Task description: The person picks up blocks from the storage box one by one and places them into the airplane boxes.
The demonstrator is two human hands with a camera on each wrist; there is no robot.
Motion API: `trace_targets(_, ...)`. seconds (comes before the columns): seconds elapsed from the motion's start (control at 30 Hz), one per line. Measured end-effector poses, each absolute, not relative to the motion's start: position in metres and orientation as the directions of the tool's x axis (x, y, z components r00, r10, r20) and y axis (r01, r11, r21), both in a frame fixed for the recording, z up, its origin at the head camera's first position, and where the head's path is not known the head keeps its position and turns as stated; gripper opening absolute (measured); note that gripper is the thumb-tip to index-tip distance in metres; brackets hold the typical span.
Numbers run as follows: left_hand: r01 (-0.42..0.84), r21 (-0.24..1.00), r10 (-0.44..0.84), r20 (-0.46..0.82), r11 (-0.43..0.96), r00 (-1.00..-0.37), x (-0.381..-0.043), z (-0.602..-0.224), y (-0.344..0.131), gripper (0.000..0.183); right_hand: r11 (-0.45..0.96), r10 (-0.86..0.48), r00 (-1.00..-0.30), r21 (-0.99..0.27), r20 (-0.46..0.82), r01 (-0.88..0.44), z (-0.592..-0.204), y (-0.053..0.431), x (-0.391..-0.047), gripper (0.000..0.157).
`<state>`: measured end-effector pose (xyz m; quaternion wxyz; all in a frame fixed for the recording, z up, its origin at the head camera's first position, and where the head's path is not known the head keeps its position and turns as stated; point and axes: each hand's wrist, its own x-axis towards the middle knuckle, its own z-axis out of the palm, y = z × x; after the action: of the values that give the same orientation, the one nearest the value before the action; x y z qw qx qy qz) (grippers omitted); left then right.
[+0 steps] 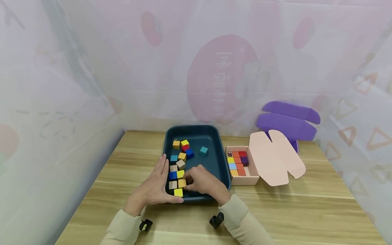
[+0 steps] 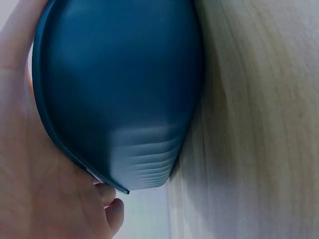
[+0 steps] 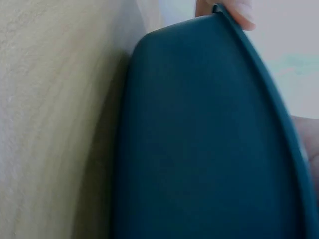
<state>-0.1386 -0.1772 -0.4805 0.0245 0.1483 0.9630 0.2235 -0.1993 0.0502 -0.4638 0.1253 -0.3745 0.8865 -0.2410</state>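
Note:
A dark teal tray (image 1: 211, 136) stands on the table with coloured and plain wooden cubes inside, mostly along its left side. My left hand (image 1: 154, 187) spans the near-left corner, fingers straight along the left rim and thumb along the front rim; the left wrist view shows its palm against the tray's rim. Inside the tray, my right hand (image 1: 203, 182) has bent fingers at the right side of a yellow cube (image 1: 180, 174) and an orange cube (image 1: 182, 183). I cannot tell whether it pinches one. A front yellow cube (image 1: 178, 192) lies near the left thumb.
Right of the tray, an open pale pink box (image 1: 245, 181) holds rows of coloured cubes, its lid (image 1: 274, 156) folded out rightwards. Behind it stands an open purple box (image 1: 286, 120). A lone teal cube (image 1: 203, 151) lies mid-tray. Patterned cloth (image 1: 171, 85) hangs behind the table (image 1: 137, 146).

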Motion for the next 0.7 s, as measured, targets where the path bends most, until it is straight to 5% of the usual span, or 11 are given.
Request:
trace_targets(0.3, 0.261, 0.435, 0.283, 0.015, 0.862, -0.959, -0.138, -0.481, -0.175, 0.153, 0.618, -0.651, -0.759, -0.590, -0.013, -0.520, -0.441, 0.083, -0.198, 0.027)
trace_targets(0.7, 0.246, 0.445, 0.275, 0.001, 0.861, -0.961, -0.138, -0.481, -0.175, 0.154, 0.638, -0.428, -0.883, -0.628, 0.191, -0.445, -0.412, 0.145, -0.196, 0.019)
